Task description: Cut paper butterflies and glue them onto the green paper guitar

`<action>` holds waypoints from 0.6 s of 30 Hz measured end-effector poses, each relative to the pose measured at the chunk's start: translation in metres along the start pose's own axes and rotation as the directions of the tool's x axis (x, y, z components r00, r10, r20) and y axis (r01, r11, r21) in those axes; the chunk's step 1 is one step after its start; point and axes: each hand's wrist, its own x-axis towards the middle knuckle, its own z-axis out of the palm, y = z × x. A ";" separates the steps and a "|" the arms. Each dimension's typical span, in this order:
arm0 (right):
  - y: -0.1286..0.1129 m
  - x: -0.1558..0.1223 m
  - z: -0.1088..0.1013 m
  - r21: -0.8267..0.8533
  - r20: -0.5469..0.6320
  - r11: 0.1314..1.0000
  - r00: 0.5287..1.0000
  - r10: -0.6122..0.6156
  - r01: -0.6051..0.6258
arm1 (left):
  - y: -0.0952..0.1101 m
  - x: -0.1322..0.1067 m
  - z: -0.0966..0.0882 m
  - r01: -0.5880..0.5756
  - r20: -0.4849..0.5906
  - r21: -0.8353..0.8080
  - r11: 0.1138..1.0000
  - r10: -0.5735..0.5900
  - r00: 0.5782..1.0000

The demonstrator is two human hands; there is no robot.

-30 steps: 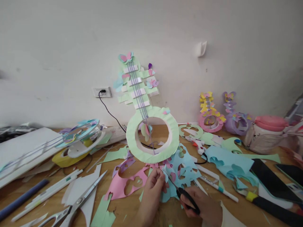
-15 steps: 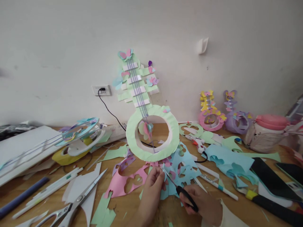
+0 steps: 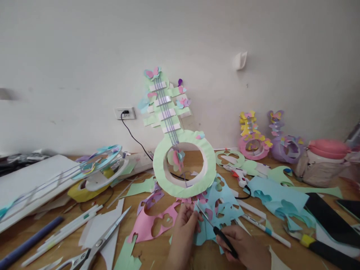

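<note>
Just in front of the green paper guitar, my left hand (image 3: 186, 224) is closed, pinching a small piece of light blue paper (image 3: 196, 208) at the fingertips. My right hand (image 3: 239, 243) grips a pair of black-handled scissors (image 3: 225, 240), whose blades point up and left to that paper. Above both hands stands the guitar (image 3: 161, 176), with purple strings, white bars and paper butterflies on its neck. Under and beyond the hands lie a blue sheet with cut-out holes (image 3: 228, 204) and a pink one (image 3: 144, 227).
Large scissors (image 3: 97, 245), white pens (image 3: 67, 232) and a blue stick (image 3: 30, 242) lie at left. To the right are a glue gun (image 3: 239, 176), blue paper (image 3: 281, 191), a phone (image 3: 327, 215) and a yellow-black tool (image 3: 323, 247). Two small guitars (image 3: 254, 150) stand behind.
The whole view has shifted slightly, so things sit a little lower and farther right. My left hand still pinches the paper, and the scissors' blades remain at it.
</note>
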 end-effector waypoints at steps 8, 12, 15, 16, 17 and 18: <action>-0.003 -0.007 -0.003 0.141 -0.005 0.990 1.000 -0.002 0.003 | 0.000 0.000 0.001 -0.039 -0.037 -0.045 0.998 0.037 0.999; 0.008 -0.006 -0.003 0.343 0.077 0.936 0.996 0.053 -0.076 | -0.003 0.001 -0.001 -0.050 -0.060 -0.074 0.996 0.046 0.997; 0.009 -0.003 -0.002 0.372 0.076 0.928 0.997 -0.006 -0.023 | -0.006 0.001 -0.004 -0.041 -0.081 -0.101 0.994 0.033 0.996; 0.008 -0.002 -0.002 0.357 0.067 0.934 0.998 -0.019 -0.007 | -0.007 0.002 -0.004 -0.041 -0.088 -0.108 0.993 0.031 0.996; 0.008 -0.001 -0.002 0.339 0.062 0.941 0.998 -0.025 0.003 | -0.006 0.001 -0.004 -0.040 -0.094 -0.114 0.993 0.029 0.995; 0.009 0.000 -0.002 0.320 0.059 0.947 0.998 -0.027 0.007 | -0.006 0.001 -0.003 -0.039 -0.097 -0.120 0.992 0.027 0.995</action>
